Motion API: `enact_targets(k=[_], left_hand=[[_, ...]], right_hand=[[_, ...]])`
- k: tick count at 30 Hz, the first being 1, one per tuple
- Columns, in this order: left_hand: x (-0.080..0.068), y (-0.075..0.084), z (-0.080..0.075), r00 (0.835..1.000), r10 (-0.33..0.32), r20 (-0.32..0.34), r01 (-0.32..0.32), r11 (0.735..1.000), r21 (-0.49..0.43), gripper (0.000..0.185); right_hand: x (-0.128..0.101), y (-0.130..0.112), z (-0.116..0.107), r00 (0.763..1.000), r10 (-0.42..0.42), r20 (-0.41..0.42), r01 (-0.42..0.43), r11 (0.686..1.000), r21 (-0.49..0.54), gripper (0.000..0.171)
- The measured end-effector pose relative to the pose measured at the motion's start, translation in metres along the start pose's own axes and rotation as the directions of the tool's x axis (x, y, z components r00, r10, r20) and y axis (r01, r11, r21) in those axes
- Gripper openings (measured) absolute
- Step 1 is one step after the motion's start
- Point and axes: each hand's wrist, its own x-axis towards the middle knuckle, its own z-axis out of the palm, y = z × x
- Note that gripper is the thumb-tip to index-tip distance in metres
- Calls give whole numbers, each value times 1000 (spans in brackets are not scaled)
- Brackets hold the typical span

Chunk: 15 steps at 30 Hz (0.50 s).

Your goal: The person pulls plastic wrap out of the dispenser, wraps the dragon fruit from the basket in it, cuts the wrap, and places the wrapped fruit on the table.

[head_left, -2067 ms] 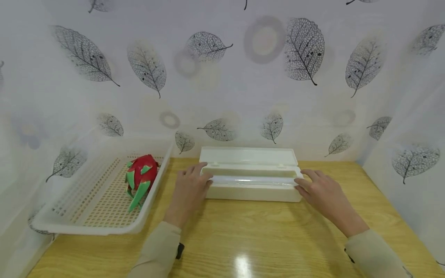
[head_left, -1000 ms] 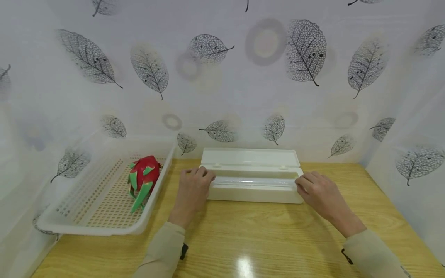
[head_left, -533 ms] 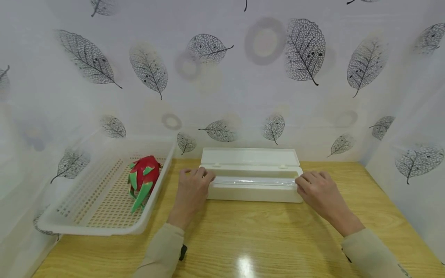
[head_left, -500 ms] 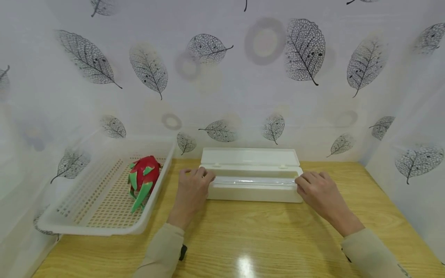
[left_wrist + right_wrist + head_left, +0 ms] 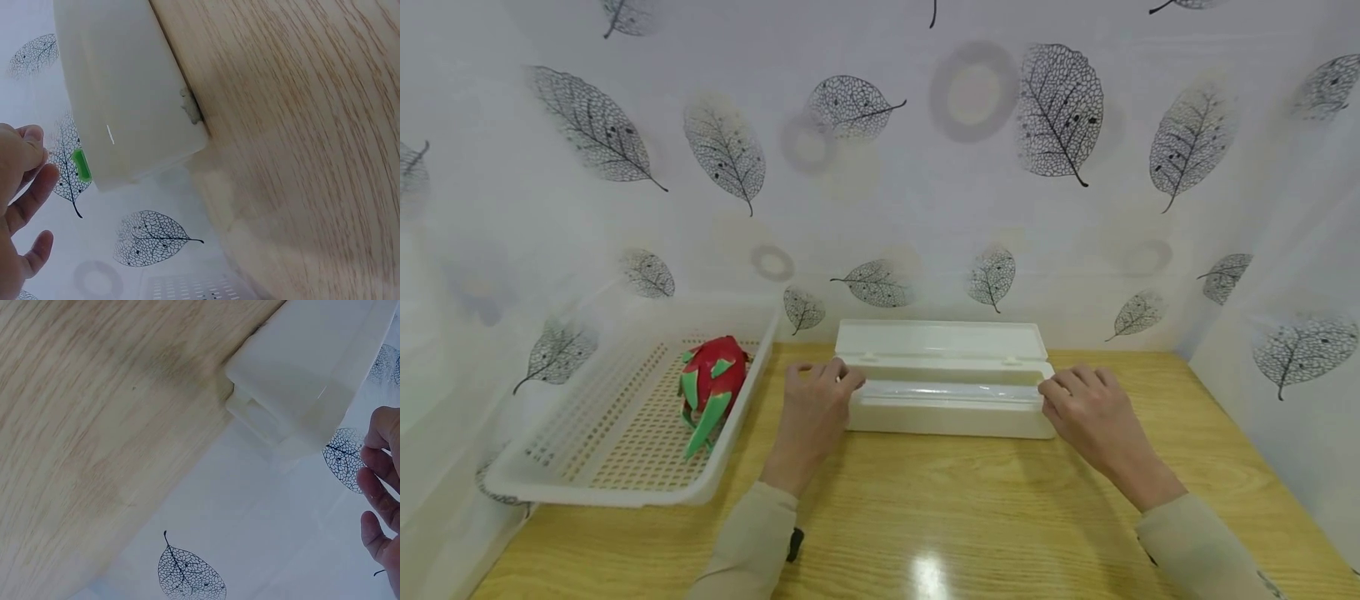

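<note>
A long white cling film dispenser (image 5: pixel 951 421) lies on the table with its lid (image 5: pixel 936 340) tipped back. Across its front a strip of clear cling film (image 5: pixel 947 389) shines. My left hand (image 5: pixel 814 408) is at the dispenser's left end, thumb and forefinger pinching the film's edge. At the opposite end my right hand (image 5: pixel 1090 417) pinches the film the same way, other fingers curled. In the left wrist view a green tab (image 5: pixel 81 165) shows on the dispenser beside my fingers. The film between the fingertips is barely visible.
A white perforated plastic basket (image 5: pixel 587 498) stands at the left, holding a red dragon fruit (image 5: pixel 715 367) with green scales. Behind the wooden table (image 5: pixel 940 508) hangs a pale curtain (image 5: pixel 895 200) with a leaf print, also folded along both sides.
Two seconds ago both hands had fingers spread over the dispenser's ends; since then thumbs and forefingers have closed into a pinch. Over the last second the hands have barely moved.
</note>
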Motion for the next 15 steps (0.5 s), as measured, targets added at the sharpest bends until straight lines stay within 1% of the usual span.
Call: enact_targets(k=[9,15], left_hand=[[1,0,-5,1000,-3,-13,3,1000,-5,27],[2,-2,-5,1000,0,-26,0,1000,6,29]], right_hand=[[1,2,-1,1000,2,-18,-3,1000,-7,49],[2,2,-3,1000,16,-10,-16,1000,3,47]])
